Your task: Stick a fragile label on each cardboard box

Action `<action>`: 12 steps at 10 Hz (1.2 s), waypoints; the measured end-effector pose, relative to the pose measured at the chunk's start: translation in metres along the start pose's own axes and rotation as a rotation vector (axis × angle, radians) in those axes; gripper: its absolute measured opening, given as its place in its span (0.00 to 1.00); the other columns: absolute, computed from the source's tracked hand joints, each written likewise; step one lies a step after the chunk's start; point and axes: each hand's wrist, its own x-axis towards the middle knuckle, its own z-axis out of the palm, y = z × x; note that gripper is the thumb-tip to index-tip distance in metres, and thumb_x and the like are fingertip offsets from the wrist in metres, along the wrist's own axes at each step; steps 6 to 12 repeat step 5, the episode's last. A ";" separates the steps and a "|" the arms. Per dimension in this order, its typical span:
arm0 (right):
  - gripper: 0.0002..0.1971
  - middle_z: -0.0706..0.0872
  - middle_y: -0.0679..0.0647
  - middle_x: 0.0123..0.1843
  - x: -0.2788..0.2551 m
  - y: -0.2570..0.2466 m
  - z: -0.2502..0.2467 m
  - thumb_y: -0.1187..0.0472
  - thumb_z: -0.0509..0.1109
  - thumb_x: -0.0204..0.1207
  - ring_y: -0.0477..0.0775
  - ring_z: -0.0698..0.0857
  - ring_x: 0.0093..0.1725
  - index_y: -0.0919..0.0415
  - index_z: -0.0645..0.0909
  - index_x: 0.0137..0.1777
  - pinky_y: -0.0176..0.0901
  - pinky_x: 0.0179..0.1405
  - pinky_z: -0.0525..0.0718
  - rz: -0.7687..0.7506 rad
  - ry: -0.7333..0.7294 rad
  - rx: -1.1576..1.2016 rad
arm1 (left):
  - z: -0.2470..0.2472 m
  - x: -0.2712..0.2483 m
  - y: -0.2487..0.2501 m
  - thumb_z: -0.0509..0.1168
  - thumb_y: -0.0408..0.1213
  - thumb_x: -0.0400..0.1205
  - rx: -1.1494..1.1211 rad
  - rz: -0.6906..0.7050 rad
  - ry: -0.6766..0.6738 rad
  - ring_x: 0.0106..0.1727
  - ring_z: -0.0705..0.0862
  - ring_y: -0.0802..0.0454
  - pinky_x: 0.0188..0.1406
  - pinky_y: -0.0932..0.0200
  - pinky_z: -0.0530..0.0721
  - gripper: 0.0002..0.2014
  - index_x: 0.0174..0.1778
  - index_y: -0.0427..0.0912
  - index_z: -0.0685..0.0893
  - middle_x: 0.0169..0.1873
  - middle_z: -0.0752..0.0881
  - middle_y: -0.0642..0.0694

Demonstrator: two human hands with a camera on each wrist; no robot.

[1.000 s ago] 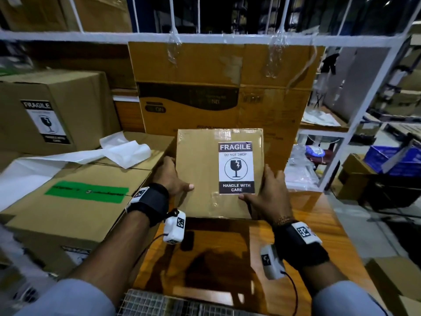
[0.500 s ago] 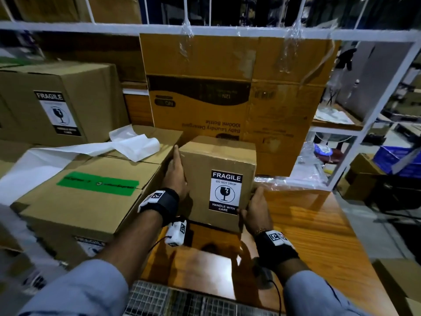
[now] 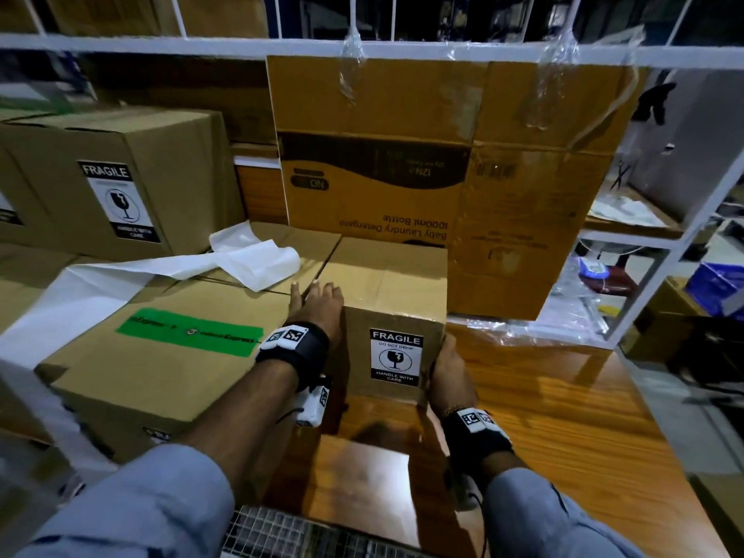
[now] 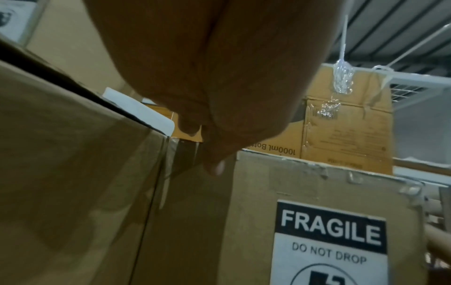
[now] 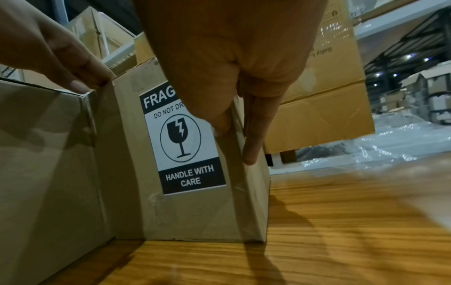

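Observation:
A small cardboard box [image 3: 386, 275] stands upright on the wooden table [image 3: 543, 416], close against a larger box with a green strip [image 3: 181, 356]. Its front carries a black and white fragile label [image 3: 396, 362]. My left hand [image 3: 316, 308] lies with straight fingers along the small box's top left edge, by the gap between the two boxes. My right hand [image 3: 451, 376] presses the front right corner. In the right wrist view its fingers [image 5: 251, 135] point straight down the box's [image 5: 190, 212] right edge beside the label [image 5: 185, 146]. The left wrist view shows the label [image 4: 332, 241] close up.
Another labelled box [image 3: 108, 175] sits at the back left. White backing paper [image 3: 241, 259] lies over the larger box. A flattened carton [image 3: 443, 175] hangs from the white rack behind. Clear plastic wrap [image 3: 571, 316] lies at the table's far right. A wire grate [image 3: 282, 533] is near me.
The small box, held up with its label facing me a second ago, has come down onto the table and slid back beside the larger box. Both hands went with it.

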 end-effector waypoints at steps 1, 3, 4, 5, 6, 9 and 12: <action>0.36 0.90 0.54 0.58 0.005 0.002 0.009 0.64 0.78 0.76 0.54 0.91 0.50 0.48 0.61 0.77 0.59 0.46 0.94 -0.013 0.025 -0.021 | -0.001 0.006 -0.003 0.57 0.21 0.81 0.014 -0.017 -0.056 0.91 0.44 0.39 0.84 0.23 0.36 0.43 0.91 0.45 0.47 0.91 0.46 0.46; 0.27 0.89 0.57 0.59 0.012 -0.004 0.011 0.64 0.73 0.80 0.58 0.90 0.51 0.51 0.62 0.72 0.59 0.48 0.92 0.013 0.031 -0.047 | -0.004 0.011 -0.007 0.57 0.21 0.80 -0.040 -0.026 -0.075 0.91 0.45 0.41 0.85 0.24 0.37 0.44 0.91 0.45 0.46 0.92 0.45 0.47; 0.24 0.90 0.58 0.56 0.007 -0.013 0.005 0.64 0.73 0.82 0.58 0.90 0.49 0.52 0.64 0.70 0.57 0.47 0.93 0.058 -0.021 -0.032 | -0.009 0.007 -0.009 0.57 0.21 0.80 -0.095 -0.032 -0.070 0.91 0.47 0.40 0.85 0.25 0.38 0.45 0.92 0.47 0.47 0.91 0.47 0.42; 0.26 0.89 0.57 0.52 0.010 -0.020 -0.002 0.62 0.75 0.81 0.58 0.87 0.45 0.56 0.64 0.71 0.52 0.39 0.88 0.196 -0.048 -0.095 | -0.021 0.008 -0.012 0.58 0.21 0.81 -0.243 -0.028 0.062 0.90 0.56 0.40 0.87 0.27 0.46 0.42 0.90 0.53 0.56 0.90 0.57 0.42; 0.26 0.89 0.57 0.52 0.010 -0.020 -0.002 0.62 0.75 0.81 0.58 0.87 0.45 0.56 0.64 0.71 0.52 0.39 0.88 0.196 -0.048 -0.095 | -0.021 0.008 -0.012 0.58 0.21 0.81 -0.243 -0.028 0.062 0.90 0.56 0.40 0.87 0.27 0.46 0.42 0.90 0.53 0.56 0.90 0.57 0.42; 0.26 0.89 0.57 0.52 0.010 -0.020 -0.002 0.62 0.75 0.81 0.58 0.87 0.45 0.56 0.64 0.71 0.52 0.39 0.88 0.196 -0.048 -0.095 | -0.021 0.008 -0.012 0.58 0.21 0.81 -0.243 -0.028 0.062 0.90 0.56 0.40 0.87 0.27 0.46 0.42 0.90 0.53 0.56 0.90 0.57 0.42; 0.26 0.89 0.57 0.52 0.010 -0.020 -0.002 0.62 0.75 0.81 0.58 0.87 0.45 0.56 0.64 0.71 0.52 0.39 0.88 0.196 -0.048 -0.095 | -0.021 0.008 -0.012 0.58 0.21 0.81 -0.243 -0.028 0.062 0.90 0.56 0.40 0.87 0.27 0.46 0.42 0.90 0.53 0.56 0.90 0.57 0.42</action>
